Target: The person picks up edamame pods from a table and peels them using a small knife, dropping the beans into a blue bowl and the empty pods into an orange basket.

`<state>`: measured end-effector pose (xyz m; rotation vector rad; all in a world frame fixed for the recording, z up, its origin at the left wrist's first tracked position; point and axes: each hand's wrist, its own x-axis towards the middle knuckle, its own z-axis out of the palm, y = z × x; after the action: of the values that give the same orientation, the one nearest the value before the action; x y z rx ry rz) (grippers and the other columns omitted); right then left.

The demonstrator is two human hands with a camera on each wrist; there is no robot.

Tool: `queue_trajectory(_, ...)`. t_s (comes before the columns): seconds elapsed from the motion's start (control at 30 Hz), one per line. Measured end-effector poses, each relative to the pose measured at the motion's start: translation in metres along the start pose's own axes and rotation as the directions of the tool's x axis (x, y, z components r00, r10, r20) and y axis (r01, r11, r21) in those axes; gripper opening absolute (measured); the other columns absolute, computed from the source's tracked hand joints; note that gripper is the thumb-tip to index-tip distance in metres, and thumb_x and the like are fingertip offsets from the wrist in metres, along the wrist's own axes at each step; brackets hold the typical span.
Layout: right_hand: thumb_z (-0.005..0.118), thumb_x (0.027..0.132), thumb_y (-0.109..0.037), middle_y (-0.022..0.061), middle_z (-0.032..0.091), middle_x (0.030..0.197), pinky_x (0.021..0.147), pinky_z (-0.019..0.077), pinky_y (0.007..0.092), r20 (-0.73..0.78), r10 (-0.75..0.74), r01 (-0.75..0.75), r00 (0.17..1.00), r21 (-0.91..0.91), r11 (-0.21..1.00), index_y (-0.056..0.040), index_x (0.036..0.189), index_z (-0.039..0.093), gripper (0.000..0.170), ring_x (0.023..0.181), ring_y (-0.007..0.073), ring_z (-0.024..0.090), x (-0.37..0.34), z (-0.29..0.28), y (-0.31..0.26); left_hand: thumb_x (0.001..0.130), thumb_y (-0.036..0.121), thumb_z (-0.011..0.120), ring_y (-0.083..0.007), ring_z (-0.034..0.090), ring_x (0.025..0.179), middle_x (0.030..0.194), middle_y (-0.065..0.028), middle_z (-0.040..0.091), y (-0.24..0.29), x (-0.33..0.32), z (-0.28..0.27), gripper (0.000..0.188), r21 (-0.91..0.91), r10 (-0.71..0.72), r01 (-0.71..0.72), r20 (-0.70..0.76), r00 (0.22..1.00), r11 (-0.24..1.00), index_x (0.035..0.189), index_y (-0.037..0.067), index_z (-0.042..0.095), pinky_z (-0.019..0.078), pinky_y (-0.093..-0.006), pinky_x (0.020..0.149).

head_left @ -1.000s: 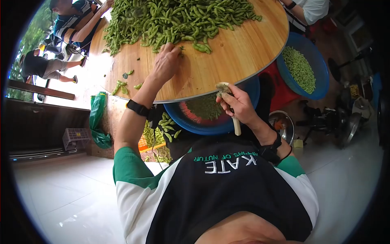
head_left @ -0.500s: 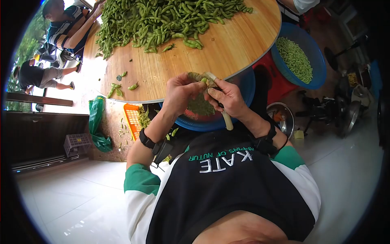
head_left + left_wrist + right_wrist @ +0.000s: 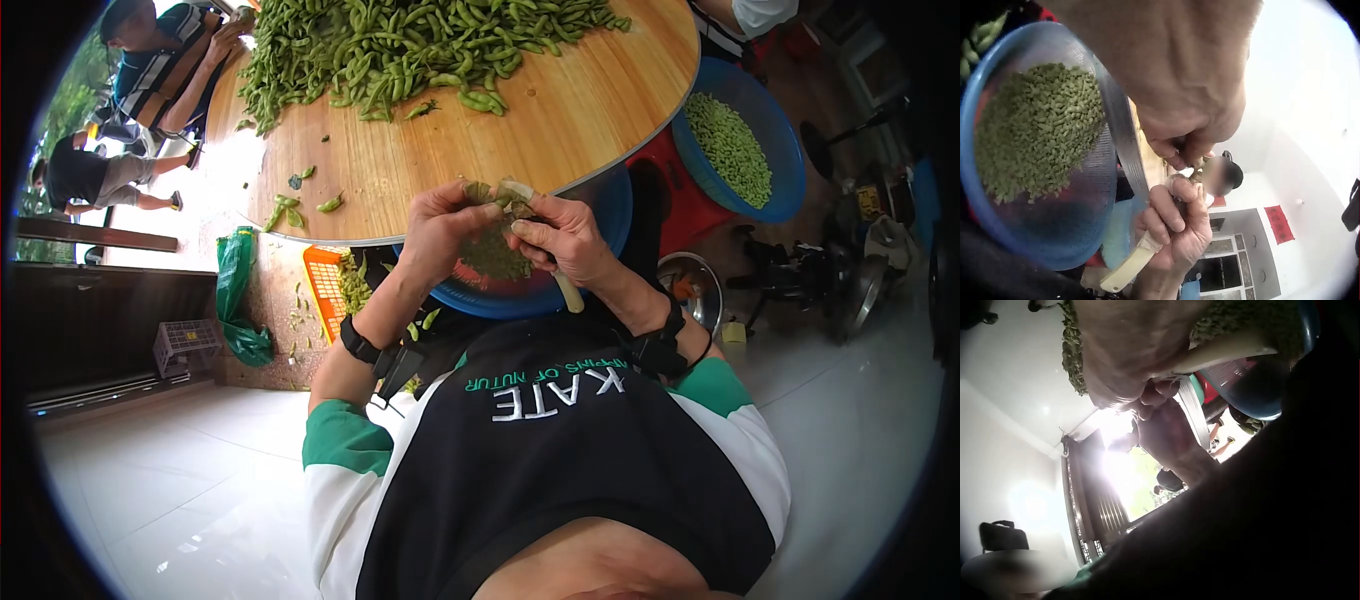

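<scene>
Over the near table edge, both hands meet. The left hand point(image 3: 440, 235) pinches a small green pod, mostly hidden by fingertips; in the left wrist view the left hand point(image 3: 1191, 81) is above the right hand point(image 3: 1179, 231). Curled fingers of the right hand point(image 3: 575, 240) grip a tool by its pale handle point(image 3: 569, 293), which also shows in the left wrist view as a pale handle point(image 3: 1129, 269); its working end is hidden. Below the hands, a blue basin point(image 3: 480, 303) holds shelled green beans point(image 3: 1041, 125). A heap of green pods point(image 3: 400, 60) covers the table's far part.
The round wooden table point(image 3: 560, 110) carries a few loose pods point(image 3: 285, 212) at left. Another blue basin point(image 3: 790, 165) of beans stands right, near a metal bowl point(image 3: 700, 270). An orange basket point(image 3: 322, 285) is at lower left. Other people point(image 3: 165, 70) are around the table.
The left hand has come back from the pod heap to the right hand, now with a pod between its fingers. The right hand has shifted slightly left and down.
</scene>
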<state>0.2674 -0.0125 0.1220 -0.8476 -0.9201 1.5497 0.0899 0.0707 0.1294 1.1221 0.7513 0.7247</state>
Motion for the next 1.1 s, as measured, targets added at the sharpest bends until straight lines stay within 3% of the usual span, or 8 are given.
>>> queue_trajectory(0.3, 0.054, 0.09, -0.001, 0.0059, 0.064, 0.084, 0.047, 0.0393, 0.0186, 0.285, 0.051, -0.146, 0.957, 0.321, 0.936, 0.0015, 0.121, 0.057, 0.032, 0.055, 0.0056, 0.05, 0.003, -0.019, -0.005, 0.086, 0.003, 0.061, -0.0112, 0.056, 0.066, 0.081, -0.0062, 0.064, 0.002, 0.008, -0.002, 0.008, -0.375, -0.159, 0.267, 0.294, 0.943, 0.888, 0.093, 0.0, 0.064, 0.0416, -0.0224, 0.054)
queue_trajectory(0.37, 0.054, 0.089, 0.001, 0.0065, 0.065, 0.09, 0.061, 0.0484, 0.0226, 0.177, -0.217, 0.273, 0.96, -0.413, 0.869, 0.0026, 0.123, 0.056, 0.035, 0.069, 0.0108, 0.059, 0.002, -0.015, -0.007, 0.088, 0.005, 0.059, -0.011, 0.055, 0.064, 0.079, -0.0059, 0.063, -0.001, 0.007, 0.001, 0.008, -0.413, -0.183, 0.315, 0.329, 0.926, 0.854, 0.092, 0.0, 0.063, 0.0404, -0.0222, 0.052)
queue_trajectory(0.47, 0.058, 0.087, 0.003, 0.006, 0.065, 0.09, 0.061, 0.0428, 0.0186, 0.276, -0.472, 0.536, 0.837, -0.587, 0.607, -0.0014, 0.125, 0.057, 0.038, 0.068, 0.0057, 0.054, 0.008, -0.026, 0.011, 0.089, 0.007, 0.056, -0.0106, 0.052, 0.062, 0.075, -0.0053, 0.061, 0.0, 0.003, 0.011, 0.009, -0.322, -0.208, 0.256, 0.175, 0.962, 0.911, 0.089, 0.0, 0.062, 0.0383, -0.0217, 0.05)
queue_trajectory(0.6, 0.058, 0.088, 0.002, 0.006, 0.064, 0.091, 0.059, 0.0426, 0.0186, 0.316, -0.521, 0.59, 0.793, -0.609, 0.529, -0.0004, 0.126, 0.055, 0.039, 0.065, 0.0051, 0.053, 0.008, -0.027, 0.011, 0.087, 0.006, 0.056, -0.01, 0.051, 0.06, 0.073, -0.0044, 0.058, -0.004, 0.007, 0.015, 0.006, -0.255, -0.219, 0.226, 0.053, 0.974, 0.94, 0.088, 0.002, 0.06, 0.0364, -0.0213, 0.047)
queue_trajectory(0.67, 0.057, 0.089, -0.001, 0.0078, 0.064, 0.09, 0.054, 0.0405, 0.0175, 0.053, -0.23, 0.228, 0.972, -0.463, 0.856, 0.0007, 0.131, 0.049, 0.042, 0.061, 0.0056, 0.053, -0.003, -0.016, -0.001, 0.086, 0.007, 0.056, -0.0097, 0.051, 0.06, 0.073, -0.0042, 0.056, -0.005, 0.007, 0.016, 0.007, -0.231, -0.202, 0.207, 0.045, 0.978, 0.951, 0.089, 0.001, 0.059, 0.0357, -0.0217, 0.045)
queue_trajectory(0.93, 0.054, 0.092, -0.01, 0.0082, 0.06, 0.08, 0.04, 0.0324, 0.0191, -0.239, -0.06, 0.065, 0.969, 0.012, 0.998, 0.0022, 0.123, 0.05, 0.034, 0.05, 0.0054, 0.045, 0.003, -0.032, 0.005, 0.081, 0.001, 0.059, -0.0058, 0.052, 0.065, 0.072, 0.0035, 0.056, 0.025, -0.033, -0.034, 0.012, 0.455, 0.303, -0.227, -0.1, 0.948, 0.861, 0.094, 0.0, 0.06, 0.0422, -0.0233, 0.055)
queue_trajectory(1.03, 0.055, 0.093, -0.011, 0.0085, 0.059, 0.079, 0.04, 0.0317, 0.0187, -0.309, -0.1, 0.133, 0.946, 0.087, 0.987, 0.0021, 0.119, 0.053, 0.029, 0.05, 0.005, 0.044, -0.005, -0.049, -0.004, 0.081, 0.013, 0.059, -0.0366, 0.062, 0.074, 0.08, -0.0194, 0.063, 0.069, -0.074, -0.062, 0.013, 0.998, 0.116, 0.047, -0.052, 0.992, 0.045, 0.089, 0.004, 0.062, 0.0474, -0.042, 0.067)
queue_trajectory(1.1, 0.054, 0.093, -0.012, 0.0096, 0.061, 0.082, 0.043, 0.0341, 0.0184, -0.265, -0.181, 0.19, 0.947, 0.007, 0.982, 0.0021, 0.122, 0.052, 0.032, 0.053, 0.0065, 0.046, -0.007, -0.058, -0.011, 0.082, 0.013, 0.06, -0.0358, 0.061, 0.087, 0.087, -0.0182, 0.063, 0.07, -0.092, -0.088, 0.016, 0.987, -0.031, 0.096, -0.1, 0.994, -0.128, 0.095, 0.005, 0.065, 0.0464, -0.0441, 0.075)
